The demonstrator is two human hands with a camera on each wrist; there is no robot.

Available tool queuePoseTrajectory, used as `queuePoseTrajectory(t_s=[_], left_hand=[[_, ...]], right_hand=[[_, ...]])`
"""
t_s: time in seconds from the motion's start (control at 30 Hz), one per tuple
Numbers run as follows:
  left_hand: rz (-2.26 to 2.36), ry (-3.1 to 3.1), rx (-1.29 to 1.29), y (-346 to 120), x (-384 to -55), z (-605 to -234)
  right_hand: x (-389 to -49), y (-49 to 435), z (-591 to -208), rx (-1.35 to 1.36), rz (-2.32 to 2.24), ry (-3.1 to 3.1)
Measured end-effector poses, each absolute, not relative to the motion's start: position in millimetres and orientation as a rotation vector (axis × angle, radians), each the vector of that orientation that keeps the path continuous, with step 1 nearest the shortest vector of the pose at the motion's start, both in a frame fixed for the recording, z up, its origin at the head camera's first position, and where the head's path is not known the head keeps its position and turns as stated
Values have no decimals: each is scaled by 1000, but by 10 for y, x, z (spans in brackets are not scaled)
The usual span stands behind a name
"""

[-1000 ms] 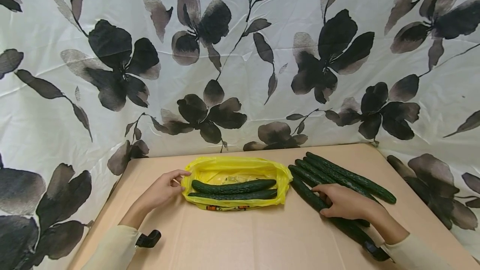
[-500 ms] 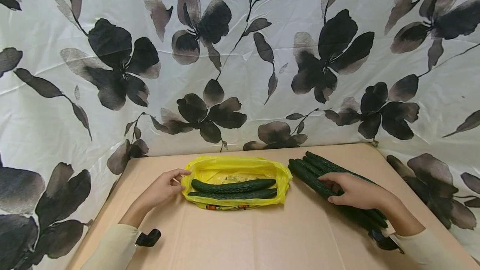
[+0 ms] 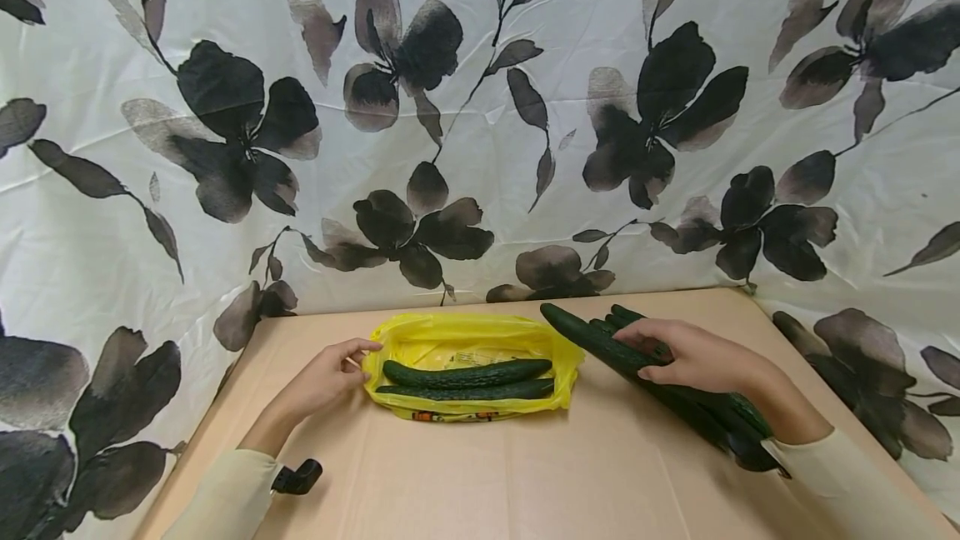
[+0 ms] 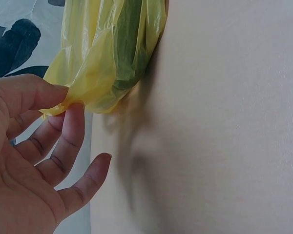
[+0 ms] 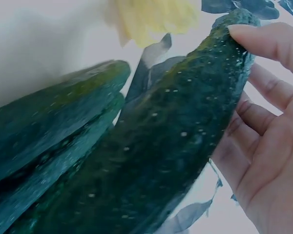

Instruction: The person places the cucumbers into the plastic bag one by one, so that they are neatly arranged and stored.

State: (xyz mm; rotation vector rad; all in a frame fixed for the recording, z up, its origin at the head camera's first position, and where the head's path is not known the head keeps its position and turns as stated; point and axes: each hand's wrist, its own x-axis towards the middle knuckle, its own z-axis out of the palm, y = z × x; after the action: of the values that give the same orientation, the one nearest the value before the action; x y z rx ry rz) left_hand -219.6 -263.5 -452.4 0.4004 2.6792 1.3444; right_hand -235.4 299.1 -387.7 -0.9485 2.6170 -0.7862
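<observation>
The yellow plastic bag (image 3: 450,332) lies with its mouth spread, holding two cucumbers (image 3: 468,373) side by side. At its left end my left hand (image 3: 330,373) pinches the rim; the left wrist view shows thumb and fingertips on the thin plastic (image 4: 95,68). My right hand (image 3: 705,365) grips a dark green bumpy cucumber (image 3: 581,333), whose far tip is raised near the bag's right end. In the right wrist view, thumb and fingers hold this cucumber (image 5: 156,131) from its sides. More cucumbers (image 5: 58,102) lie beneath and beside it, partly hidden by the hand.
A beige tabletop (image 3: 450,473) carries everything, and its back edge meets a white floral cloth (image 3: 480,148). Black wrist devices (image 3: 297,477) stick out below the sleeves.
My right hand has shifted along the pile and gripped a cucumber, raising it and moving it left toward the bag. The left hand and the bag have stayed in place.
</observation>
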Motion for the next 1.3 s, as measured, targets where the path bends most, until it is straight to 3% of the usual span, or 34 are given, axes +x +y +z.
queuePoseTrajectory(t_s=[1.3], left_hand=[[1341, 2682, 412, -2627, -2176, -4487]], right_hand=[[-2545, 1862, -3563, -1422, -917, 2428]])
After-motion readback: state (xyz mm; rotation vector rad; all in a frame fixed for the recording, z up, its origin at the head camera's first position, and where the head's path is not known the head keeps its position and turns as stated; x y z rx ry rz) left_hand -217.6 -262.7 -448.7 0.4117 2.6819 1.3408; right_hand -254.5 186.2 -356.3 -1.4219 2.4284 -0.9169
